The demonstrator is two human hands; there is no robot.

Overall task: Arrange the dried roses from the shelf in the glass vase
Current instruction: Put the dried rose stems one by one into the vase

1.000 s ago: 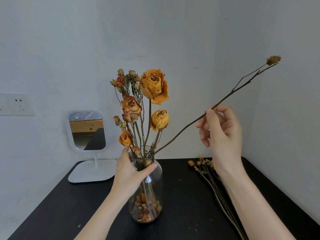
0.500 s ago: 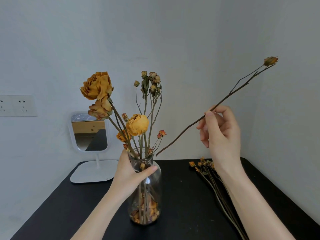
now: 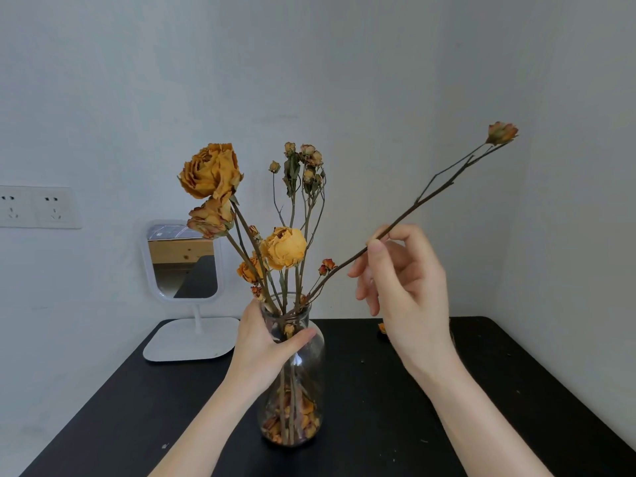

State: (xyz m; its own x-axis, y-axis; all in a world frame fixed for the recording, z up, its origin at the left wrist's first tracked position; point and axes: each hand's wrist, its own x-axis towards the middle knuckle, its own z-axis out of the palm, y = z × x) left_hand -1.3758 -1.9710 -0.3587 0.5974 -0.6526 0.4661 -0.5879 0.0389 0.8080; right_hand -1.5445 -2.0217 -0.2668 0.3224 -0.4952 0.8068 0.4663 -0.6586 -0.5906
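Observation:
A clear glass vase (image 3: 309,380) stands on the black table (image 3: 378,425), with loose dried petals at its bottom. Several dried orange roses (image 3: 211,173) and small buds rise from its mouth. My left hand (image 3: 265,342) grips the vase around its neck. My right hand (image 3: 402,280) pinches a long thin stem (image 3: 447,187) between thumb and forefinger. This stem slants up to the right, ends in a small dried bud (image 3: 501,133), and its lower end sits in the vase mouth.
A small white standing mirror (image 3: 186,263) sits on the table's back left corner. A wall socket (image 3: 38,207) is on the left wall. A dried petal (image 3: 381,327) lies on the table behind my right wrist. Walls close in behind and to the right.
The bunch in the vase swung round, so the big rose moved from the middle to the left. My right hand lowered the long stem a little. The stems lying on the table are now hidden.

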